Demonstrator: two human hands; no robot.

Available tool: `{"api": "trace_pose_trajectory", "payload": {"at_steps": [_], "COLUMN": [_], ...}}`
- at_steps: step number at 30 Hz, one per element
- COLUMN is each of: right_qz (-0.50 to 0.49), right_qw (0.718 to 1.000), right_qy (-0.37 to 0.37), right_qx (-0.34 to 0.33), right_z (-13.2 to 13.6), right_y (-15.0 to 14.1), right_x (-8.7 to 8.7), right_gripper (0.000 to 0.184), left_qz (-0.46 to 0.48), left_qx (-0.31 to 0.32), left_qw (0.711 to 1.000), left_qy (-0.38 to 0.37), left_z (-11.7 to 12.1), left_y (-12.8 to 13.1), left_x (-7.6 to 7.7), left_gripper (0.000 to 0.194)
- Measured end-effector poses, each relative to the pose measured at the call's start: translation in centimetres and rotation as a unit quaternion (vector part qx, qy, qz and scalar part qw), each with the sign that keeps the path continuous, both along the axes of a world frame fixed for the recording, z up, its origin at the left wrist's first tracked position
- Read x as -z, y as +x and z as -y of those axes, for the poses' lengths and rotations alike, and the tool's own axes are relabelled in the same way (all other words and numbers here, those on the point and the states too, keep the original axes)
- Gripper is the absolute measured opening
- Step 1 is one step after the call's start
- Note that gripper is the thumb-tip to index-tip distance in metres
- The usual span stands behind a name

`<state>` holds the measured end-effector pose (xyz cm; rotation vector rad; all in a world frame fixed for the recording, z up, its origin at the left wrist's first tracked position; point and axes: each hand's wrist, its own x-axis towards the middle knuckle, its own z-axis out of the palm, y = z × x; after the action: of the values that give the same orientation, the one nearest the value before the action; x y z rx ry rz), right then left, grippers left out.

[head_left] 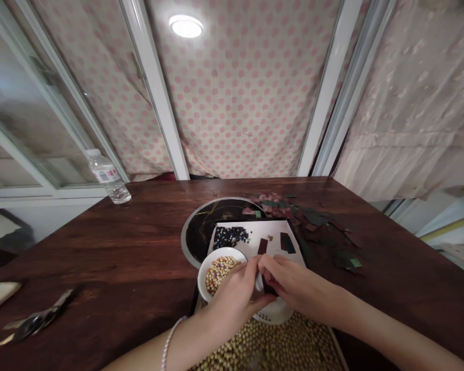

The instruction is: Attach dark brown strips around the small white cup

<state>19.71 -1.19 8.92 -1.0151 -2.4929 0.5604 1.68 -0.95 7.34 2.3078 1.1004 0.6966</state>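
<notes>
My left hand (234, 286), with a beaded bracelet (169, 337) at its wrist, and my right hand (290, 278) meet fingertip to fingertip. Both are closed on a small dark maroon rectangular piece (269, 287), partly hidden by the fingers. Under them a white dish (276, 315) shows in part, with small dark marks or bits near its edge. Beside my left hand stands a white bowl (201, 281) of cream beads (220, 270). Behind lies a white, black-edged tray (255, 229) with dark beads (230, 236), a maroon piece (263, 246) and dark green pieces (287, 243).
Many yellowish-green beads (270, 345) fill a tray nearest me. Maroon and green pieces (317, 221) lie scattered on the wooden table (139, 247) at right. A round black plate (195, 232) sits behind. A water bottle (108, 175) and keys (36, 322) are at left.
</notes>
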Motion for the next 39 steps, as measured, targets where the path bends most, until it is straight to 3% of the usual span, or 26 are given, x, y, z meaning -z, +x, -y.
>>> {"api": "trace_pose_trajectory", "payload": {"at_steps": [5, 9, 16, 20, 25, 30, 34, 39], "right_qz": [-0.014, 0.006, -0.013, 0.006, 0.001, 0.015, 0.02, 0.018], "right_qw": [1.0, 1.0, 0.999, 1.0, 1.0, 1.0, 1.0, 0.998], "right_qy": [-0.022, 0.005, -0.023, 0.022, -0.008, 0.024, 0.013, 0.052], "right_qx": [-0.013, 0.008, -0.023, -0.001, -0.027, 0.0, -0.016, -0.014], "right_z": [0.07, -0.15, 0.01, -0.03, 0.11, 0.04, 0.05, -0.02], "right_y": [0.2, 0.1, 0.13, 0.09, 0.13, 0.06, 0.05, 0.19], "right_x": [0.04, 0.39, 0.22, 0.16, 0.19, 0.26, 0.19, 0.35], "right_gripper": [0.022, 0.02, 0.025, 0.024, 0.028, 0.023, 0.024, 0.027], "left_qz": [-0.005, -0.004, 0.01, 0.013, 0.023, 0.003, 0.005, 0.014], "left_qx": [-0.002, 0.0, 0.008, 0.0, 0.018, 0.007, 0.012, 0.013], "left_qw": [1.0, 1.0, 1.0, 1.0, 1.0, 1.0, 1.0, 1.0], "left_qy": [-0.009, -0.006, 0.008, 0.01, 0.01, 0.003, -0.007, 0.0], "left_z": [0.08, 0.07, 0.01, 0.07, 0.04, 0.13, 0.2, 0.09], "left_y": [0.05, -0.02, -0.01, -0.03, -0.09, -0.04, 0.0, -0.09], "left_x": [-0.17, -0.04, 0.05, 0.06, -0.03, -0.36, -0.43, -0.22], "left_gripper": [0.048, 0.05, 0.042, 0.047, 0.045, 0.044, 0.046, 0.047]}}
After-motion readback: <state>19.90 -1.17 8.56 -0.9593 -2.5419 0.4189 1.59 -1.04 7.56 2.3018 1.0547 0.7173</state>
